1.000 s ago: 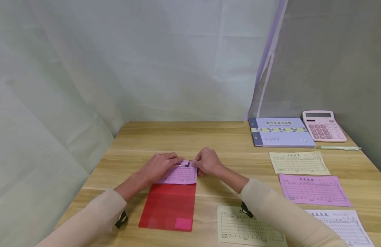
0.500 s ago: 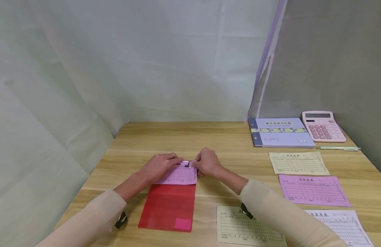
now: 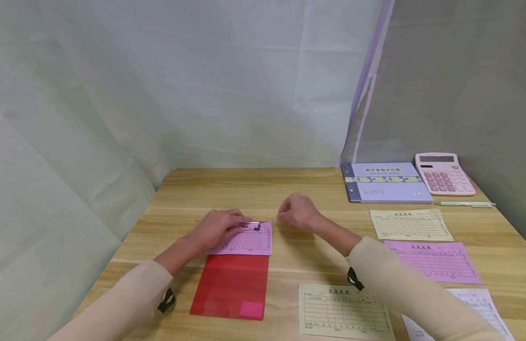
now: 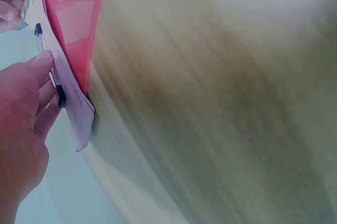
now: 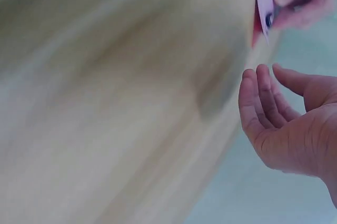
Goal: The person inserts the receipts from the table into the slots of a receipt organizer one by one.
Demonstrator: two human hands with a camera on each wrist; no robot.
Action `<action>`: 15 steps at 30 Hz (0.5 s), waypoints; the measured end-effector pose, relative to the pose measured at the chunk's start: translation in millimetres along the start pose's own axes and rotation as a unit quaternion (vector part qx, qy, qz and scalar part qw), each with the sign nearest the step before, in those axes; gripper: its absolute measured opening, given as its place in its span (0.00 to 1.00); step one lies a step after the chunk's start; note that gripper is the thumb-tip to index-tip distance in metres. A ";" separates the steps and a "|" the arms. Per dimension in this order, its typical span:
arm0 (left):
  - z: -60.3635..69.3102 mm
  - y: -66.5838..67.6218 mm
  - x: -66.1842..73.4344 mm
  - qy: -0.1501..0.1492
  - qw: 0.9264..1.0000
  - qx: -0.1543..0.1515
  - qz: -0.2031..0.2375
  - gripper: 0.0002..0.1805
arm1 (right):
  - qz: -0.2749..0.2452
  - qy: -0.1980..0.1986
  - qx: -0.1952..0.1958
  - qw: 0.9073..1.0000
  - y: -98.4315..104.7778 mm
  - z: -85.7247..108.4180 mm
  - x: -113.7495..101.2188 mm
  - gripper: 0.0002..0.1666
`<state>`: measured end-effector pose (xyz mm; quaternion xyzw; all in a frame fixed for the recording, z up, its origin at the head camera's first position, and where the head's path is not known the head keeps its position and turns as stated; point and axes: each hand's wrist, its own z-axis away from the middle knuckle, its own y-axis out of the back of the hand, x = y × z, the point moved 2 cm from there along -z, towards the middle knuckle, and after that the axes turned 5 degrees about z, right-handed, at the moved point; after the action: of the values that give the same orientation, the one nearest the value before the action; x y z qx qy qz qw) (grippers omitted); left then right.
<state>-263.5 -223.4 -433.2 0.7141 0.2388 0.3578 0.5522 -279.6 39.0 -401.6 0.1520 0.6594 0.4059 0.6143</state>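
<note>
A red clipboard (image 3: 230, 285) lies on the table, and a pink printed slip (image 3: 245, 244) covers its upper part. At the board's top edge is a metal clip (image 3: 253, 228) with black ends, lying over the slip. My left hand (image 3: 216, 228) holds the clip; in the left wrist view its thumb and fingers pinch the wire part (image 4: 55, 81). My right hand (image 3: 298, 211) is just right of the board, raised off the slip, with loosely bent fingers. The right wrist view shows nothing in that right hand (image 5: 287, 121).
Right of the board lies a cream slip (image 3: 339, 310), partly under the right sleeve. Further right are another cream slip (image 3: 409, 225), a pink slip (image 3: 435, 261) and a white slip (image 3: 480, 305). Behind them lie a pen (image 3: 465, 204), a blue account book (image 3: 386, 182) and a pink calculator (image 3: 444, 174).
The right hand has let go of the slip's upper right corner and moved away to the right and slightly up. My left hand stays at the clip.
</note>
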 end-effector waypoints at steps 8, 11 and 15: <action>-4.5 0.1 -6.4 0.033 0.998 -0.010 0.042 0.19 | 0.023 0.070 0.007 0.997 57.3 14.6 21.0 0.09; -5.0 0.4 -8.2 0.032 0.998 -0.007 0.061 0.19 | 0.020 0.091 0.010 0.996 72.9 27.4 31.6 0.12; -4.9 0.8 -11.5 0.038 0.995 -0.009 0.086 0.19 | -0.004 0.106 0.001 0.994 90.0 50.9 44.1 0.14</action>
<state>-274.5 -229.0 -434.7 0.7129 0.1934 0.4331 0.5166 -267.7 143.8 -362.6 0.1060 0.7217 0.4165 0.5427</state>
